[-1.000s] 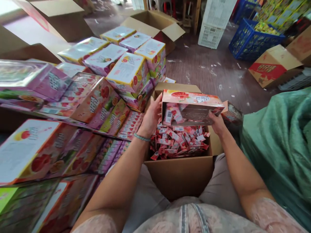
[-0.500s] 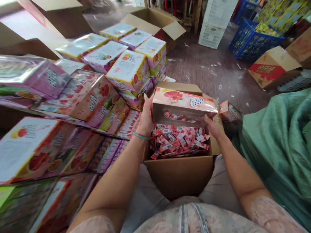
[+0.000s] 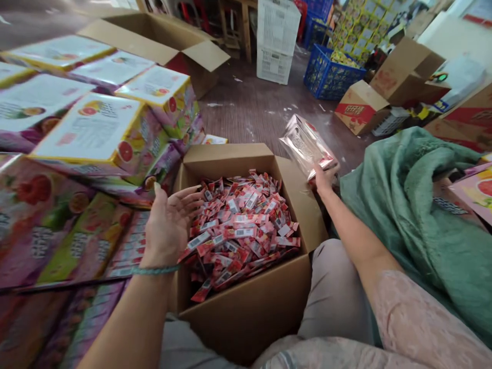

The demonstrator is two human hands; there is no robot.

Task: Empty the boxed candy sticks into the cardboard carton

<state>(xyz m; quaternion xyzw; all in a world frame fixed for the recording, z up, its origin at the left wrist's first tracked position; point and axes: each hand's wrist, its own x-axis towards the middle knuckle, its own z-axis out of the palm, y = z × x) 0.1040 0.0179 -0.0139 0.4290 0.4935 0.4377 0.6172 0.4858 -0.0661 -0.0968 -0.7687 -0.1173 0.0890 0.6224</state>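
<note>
An open cardboard carton point(image 3: 246, 320) stands between my knees, filled with a loose heap of small red and pink sachets point(image 3: 244, 230). My left hand point(image 3: 169, 218) is at the carton's left edge, palm up with fingers spread, holding nothing. Out to the right, beyond the carton's right flap, my right hand point(image 3: 326, 177) grips the near end of a shiny pink gift box point(image 3: 303, 143) with a clear window. The box is tilted, its far end pointing away to the left. Glare hides what, if anything, is inside it.
Stacked fruit-printed boxes point(image 3: 92, 128) crowd the left side. Green cloth point(image 3: 407, 205) is heaped on the right. Farther back are an open carton point(image 3: 154, 41), white crates point(image 3: 275, 43), a blue basket point(image 3: 330, 72) and a red-printed carton point(image 3: 361, 107).
The box has moved from above the carton to the right, now in my right hand alone. My left hand has let go and moved left. The view has turned right.
</note>
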